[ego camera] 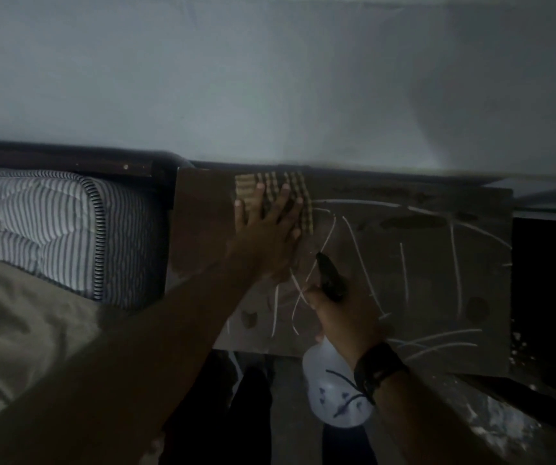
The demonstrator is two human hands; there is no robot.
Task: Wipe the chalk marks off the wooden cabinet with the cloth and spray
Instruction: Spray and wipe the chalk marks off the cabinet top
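Left hand presses the cloth flat on the cabinet top while the right hand holds the spray bottle over the chalk marks.

The left hand (266, 229) lies open, fingers spread, palm down on a checked cloth (276, 199) near the far left corner of the wooden cabinet (404, 297), so its grip is flat rather than closed. The right hand (340, 317), a dark watch (378, 367) on its wrist, is wrapped around the neck of a translucent spray bottle (333, 394) whose black nozzle points toward the cloth. White chalk marks (404, 280) cross the middle and right of the top; the dim, blurred view makes fainter lines hard to judge. A striped mattress (52, 226) sits to the left.
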